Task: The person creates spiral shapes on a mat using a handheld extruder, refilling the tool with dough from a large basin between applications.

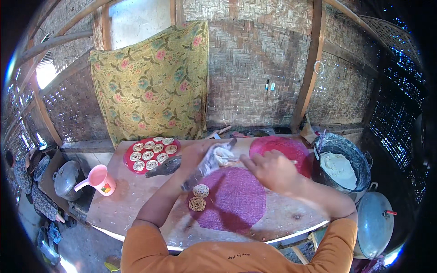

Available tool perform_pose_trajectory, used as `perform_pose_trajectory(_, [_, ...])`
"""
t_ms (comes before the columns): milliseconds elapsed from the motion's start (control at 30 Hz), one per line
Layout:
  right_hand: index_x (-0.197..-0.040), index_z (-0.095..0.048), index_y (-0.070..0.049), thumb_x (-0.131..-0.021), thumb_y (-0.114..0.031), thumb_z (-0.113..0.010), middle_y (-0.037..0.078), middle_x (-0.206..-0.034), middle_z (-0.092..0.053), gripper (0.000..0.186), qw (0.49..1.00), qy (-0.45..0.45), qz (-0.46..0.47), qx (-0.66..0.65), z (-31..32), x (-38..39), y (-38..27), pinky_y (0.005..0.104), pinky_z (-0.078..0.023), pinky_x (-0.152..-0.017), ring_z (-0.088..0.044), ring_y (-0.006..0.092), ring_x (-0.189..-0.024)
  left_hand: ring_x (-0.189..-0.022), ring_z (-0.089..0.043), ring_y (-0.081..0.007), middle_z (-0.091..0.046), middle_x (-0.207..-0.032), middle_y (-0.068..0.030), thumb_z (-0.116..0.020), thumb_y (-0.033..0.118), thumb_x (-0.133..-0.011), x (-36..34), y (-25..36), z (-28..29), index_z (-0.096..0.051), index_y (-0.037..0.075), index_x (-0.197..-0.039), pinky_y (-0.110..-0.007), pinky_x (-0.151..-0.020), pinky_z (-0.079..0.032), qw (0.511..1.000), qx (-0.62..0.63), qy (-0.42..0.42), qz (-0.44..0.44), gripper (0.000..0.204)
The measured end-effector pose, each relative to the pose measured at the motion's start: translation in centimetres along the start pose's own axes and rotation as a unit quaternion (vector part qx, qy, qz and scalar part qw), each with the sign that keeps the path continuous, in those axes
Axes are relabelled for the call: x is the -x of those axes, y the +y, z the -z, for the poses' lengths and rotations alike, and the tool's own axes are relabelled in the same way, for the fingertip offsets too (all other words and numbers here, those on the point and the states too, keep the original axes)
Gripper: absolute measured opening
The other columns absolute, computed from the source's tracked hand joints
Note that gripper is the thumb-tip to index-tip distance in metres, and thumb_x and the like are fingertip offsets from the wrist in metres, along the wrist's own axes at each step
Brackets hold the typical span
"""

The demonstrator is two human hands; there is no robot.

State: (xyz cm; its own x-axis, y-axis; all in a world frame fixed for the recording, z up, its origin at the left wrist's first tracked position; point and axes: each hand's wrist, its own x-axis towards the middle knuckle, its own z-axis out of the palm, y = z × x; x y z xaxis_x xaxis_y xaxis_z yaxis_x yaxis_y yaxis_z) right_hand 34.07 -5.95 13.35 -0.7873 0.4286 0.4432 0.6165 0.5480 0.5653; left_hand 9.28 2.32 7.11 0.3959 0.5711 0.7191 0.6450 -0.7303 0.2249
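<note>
One pale wooden table [287, 211], with a round purple mat [236, 200] at the near middle. Over the mat's far right edge, the right hand [274, 170] with fingers curled; cannot tell whether closed on anything. Over the far left edge, grips a crumpled greyish bag [207, 167] in the left hand [193, 157], both blurred. At the bag's far right end, between the two hands, white dough [223, 155], soft and lumpy. On the mat's left, two round, pale, thin-stranded coils [200, 190], one nearer, one farther.
</note>
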Motion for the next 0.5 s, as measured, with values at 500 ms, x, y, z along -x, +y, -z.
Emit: perform_pose_trajectory(500, [-0.101, -0.061, -0.008, -0.079, -0.012, -0.055, 0.004, -0.071, -0.060, 0.023, 0.999, -0.011, -0.039, 0.033, 2.4, -1.4, 1.7, 0.0303, -0.048, -0.056, -0.063, 0.0179, -0.063, -0.078, -0.064, -0.0299, -0.065, -0.085, -0.0108, -0.075, 0.033, -0.069, -0.9, 1.1, 0.2, -0.065, 0.012, -0.097, -0.038, -0.068, -0.051, 0.998, 0.045, -0.029, 0.016, 0.036])
